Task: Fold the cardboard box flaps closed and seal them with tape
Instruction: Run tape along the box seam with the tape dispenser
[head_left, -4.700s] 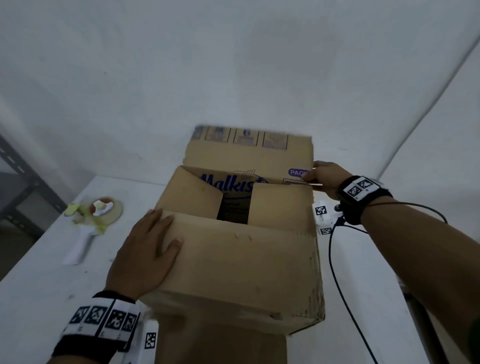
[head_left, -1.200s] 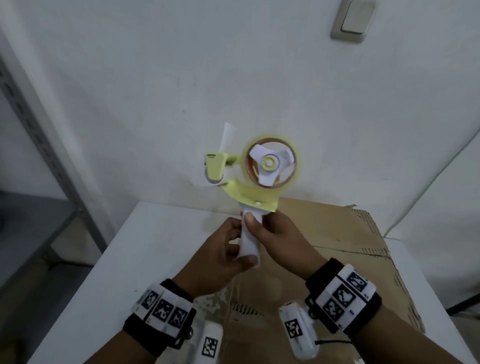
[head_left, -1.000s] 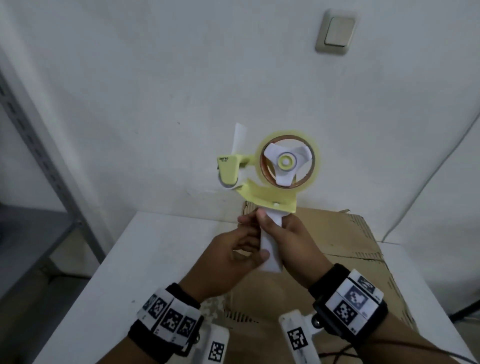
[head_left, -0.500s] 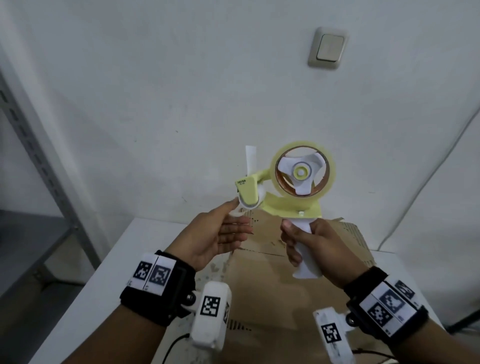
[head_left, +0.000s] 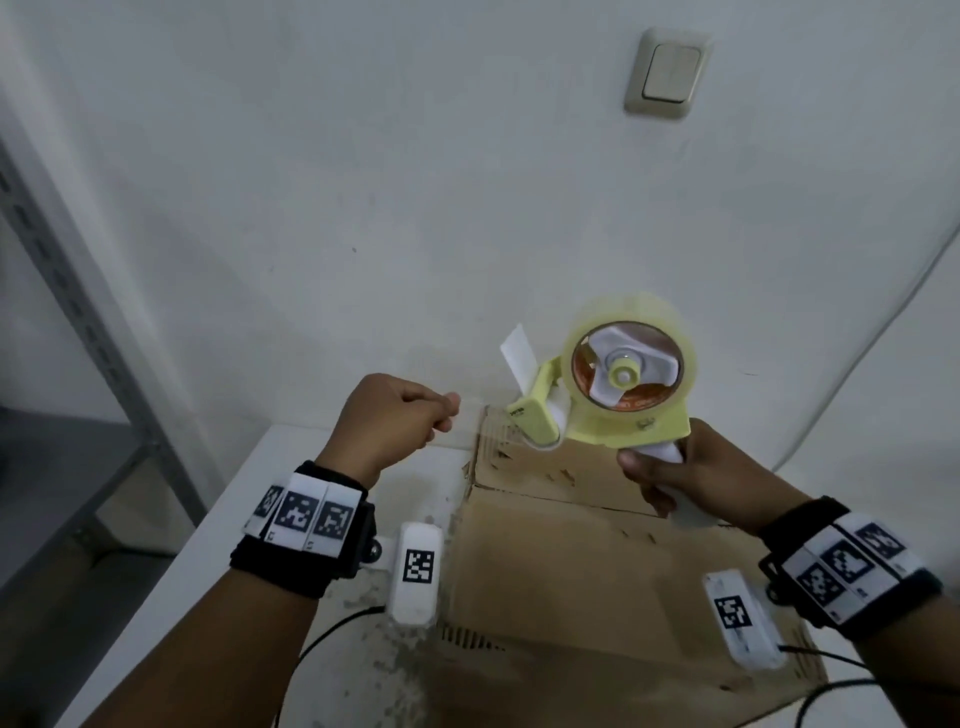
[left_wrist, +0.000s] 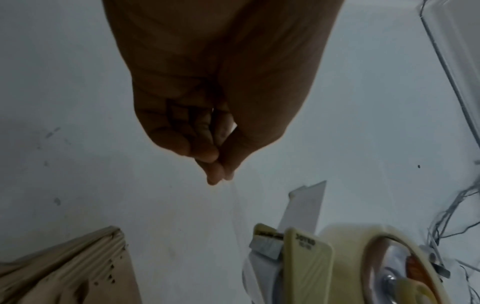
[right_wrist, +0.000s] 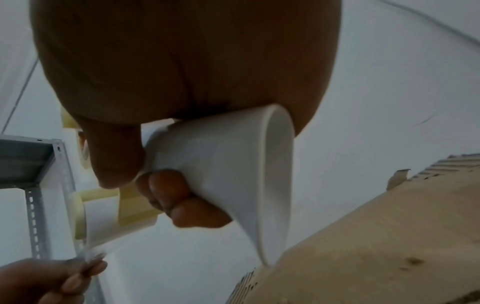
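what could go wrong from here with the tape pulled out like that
The left hand pinches only the tip of the clear tape strip, which hangs in mid-air from the dispenser; it may slip free or curl and stick to itself. The right hand holds the dispenser above the box, whose closed flaps nothing presses down, so they might lift before the tape lands.

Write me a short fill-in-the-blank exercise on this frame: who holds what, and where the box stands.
1. The right hand grips the tape dispenser by its white ____.
2. The left hand pinches the free end of the clear ____.
3. The cardboard box has its top flaps folded ____.
4. On the wall above the dispenser sits a light ____.

Missing words: handle; tape; shut; switch
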